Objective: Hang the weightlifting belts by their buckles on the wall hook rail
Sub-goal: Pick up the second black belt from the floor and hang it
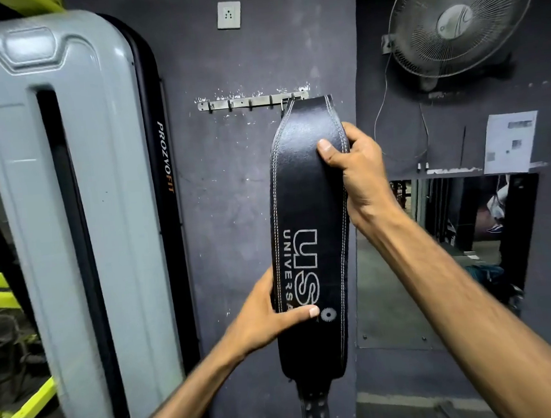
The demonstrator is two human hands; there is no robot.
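A black leather weightlifting belt (pixel 306 199) with white stitching and a white logo hangs upright against the dark wall. Its metal buckle (pixel 288 100) sits at the rightmost hook of the metal hook rail (pixel 241 102); I cannot tell if it is fully hooked. My right hand (pixel 356 171) grips the belt's upper right edge, thumb on the front. My left hand (pixel 270 316) holds the lower left edge, thumb across the logo. The narrow perforated strap end (pixel 313 412) dangles below.
A grey gym machine shroud (pixel 76 193) stands close on the left. A wall socket (pixel 229 15) is above the rail, a wall fan (pixel 460 19) at upper right, and a paper notice (pixel 508 141) above a mirror on the right.
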